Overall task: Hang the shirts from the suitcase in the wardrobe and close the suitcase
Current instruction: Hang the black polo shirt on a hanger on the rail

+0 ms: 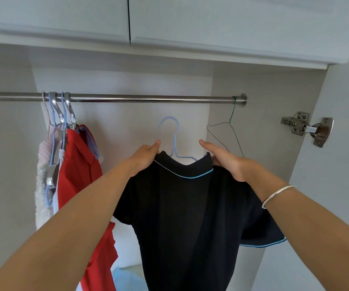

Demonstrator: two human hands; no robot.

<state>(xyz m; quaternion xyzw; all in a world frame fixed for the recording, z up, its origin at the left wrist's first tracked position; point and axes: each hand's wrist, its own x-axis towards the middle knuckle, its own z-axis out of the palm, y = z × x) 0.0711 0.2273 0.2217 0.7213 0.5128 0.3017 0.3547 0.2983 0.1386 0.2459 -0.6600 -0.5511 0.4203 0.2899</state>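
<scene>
A black polo shirt (186, 217) with a thin blue stripe on its collar hangs on a light blue hanger (174, 141). The hanger's hook is below the steel wardrobe rail (138, 98) and not on it. My left hand (146, 156) grips the shirt's left shoulder. At the right shoulder my right hand (226, 159) holds the shirt, with a silver bangle on its wrist. The suitcase is out of view.
On the rail's left end hang a red shirt (81, 164), a pale fuzzy garment (42, 181) and several hangers (61, 114). An empty green wire hanger (231, 131) hangs at the right end. The open wardrobe door (341, 164) with its hinge stands at the right.
</scene>
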